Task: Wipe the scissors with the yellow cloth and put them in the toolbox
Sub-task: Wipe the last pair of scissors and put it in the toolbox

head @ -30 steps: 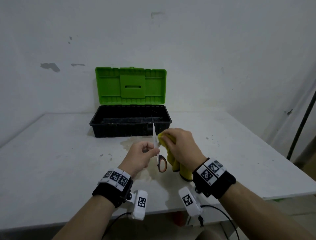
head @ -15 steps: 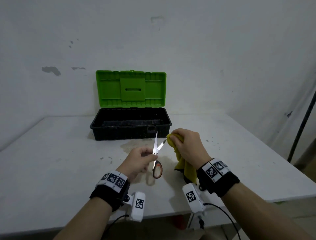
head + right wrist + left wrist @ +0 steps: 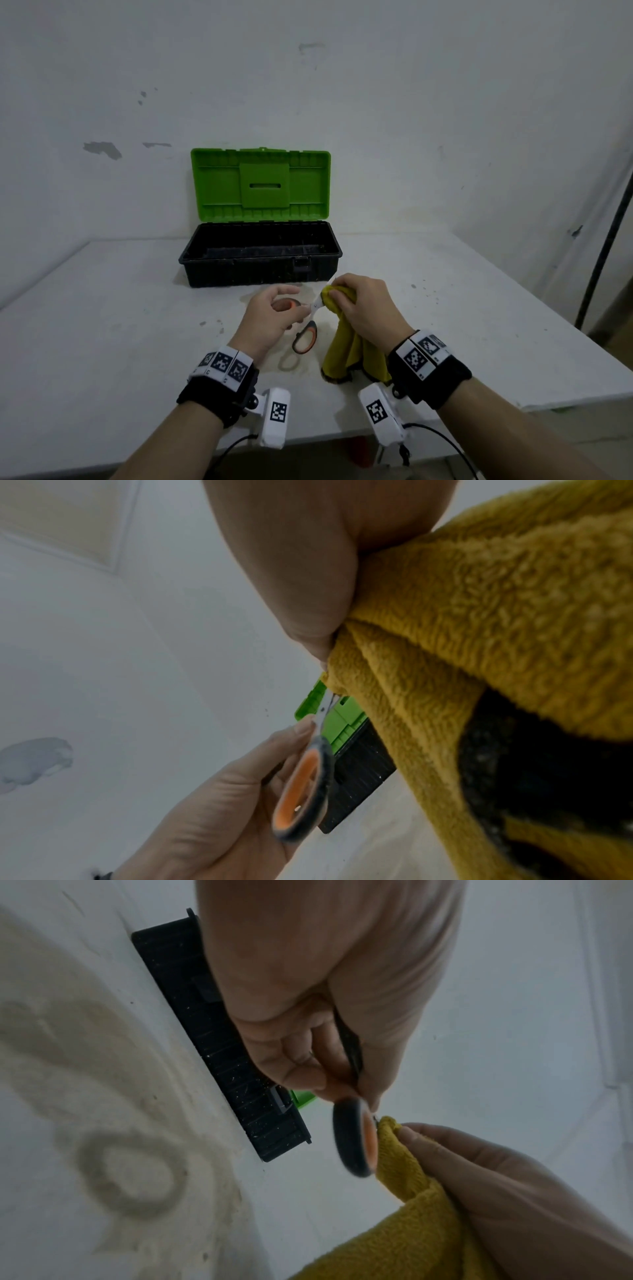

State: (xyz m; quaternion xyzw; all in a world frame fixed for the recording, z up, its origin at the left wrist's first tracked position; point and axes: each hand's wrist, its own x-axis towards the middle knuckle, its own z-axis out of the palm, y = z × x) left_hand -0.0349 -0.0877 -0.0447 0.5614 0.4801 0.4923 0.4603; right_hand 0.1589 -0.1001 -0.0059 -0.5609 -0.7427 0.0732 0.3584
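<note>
Left hand: my left hand point(image 3: 270, 320) holds the scissors point(image 3: 306, 337) by the handles, fingers curled round the upper orange-and-grey loop, above the table point(image 3: 102, 325).
Right hand: my right hand point(image 3: 363, 308) is clamped on the yellow cloth point(image 3: 346, 353), thumb and fingers pinching a bunched fold of it around the blades.
Scissors: held in the air in front of the toolbox, handles spread apart; the lower loop hangs free between my two hands. Only a short bit of metal shows near the pivot; the blade tips are hidden inside the cloth, so I cannot tell how far apart they are.
Yellow cloth: the top is wrapped over the blades, and the rest hangs down below my right hand towards the table, with a dark patch on its underside in the right wrist view.
Toolbox: the black toolbox point(image 3: 260, 255) sits on the table just beyond my hands, with its green lid point(image 3: 260, 185) standing upright and open against the wall point(image 3: 411, 120).
Table: white, with brownish stains under my hands.
</note>
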